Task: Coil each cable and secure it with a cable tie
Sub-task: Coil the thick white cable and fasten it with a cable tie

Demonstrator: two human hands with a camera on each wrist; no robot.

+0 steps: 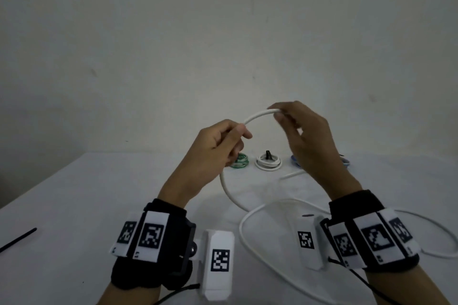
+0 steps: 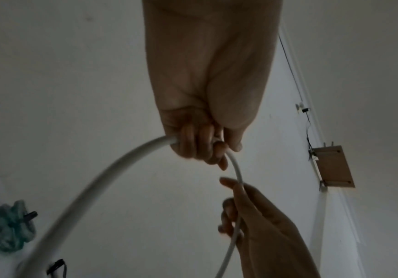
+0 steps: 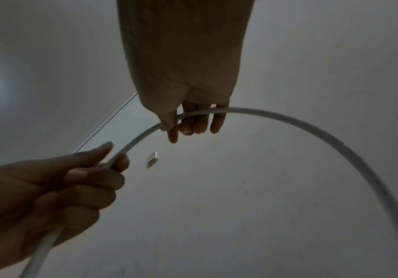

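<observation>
A long white cable point(image 1: 257, 115) arcs between both hands above the white table point(image 1: 74, 205). My left hand point(image 1: 223, 141) grips it in curled fingers; in the left wrist view the cable point(image 2: 103, 178) leaves that fist point(image 2: 200, 144) and drops away. My right hand point(image 1: 292, 121) pinches the arc's far end between thumb and fingers; in the right wrist view the cable point(image 3: 288, 120) runs under those fingers point(image 3: 193, 122). The rest of the cable point(image 1: 247, 230) lies in loose loops on the table by my right wrist.
Three coiled, tied cables lie at the back: green point(image 1: 240, 161), white point(image 1: 269, 162), blue point(image 1: 296, 161) partly behind my right hand. A black cable tie point(image 1: 18, 240) lies at the table's left edge. A wall stands close behind.
</observation>
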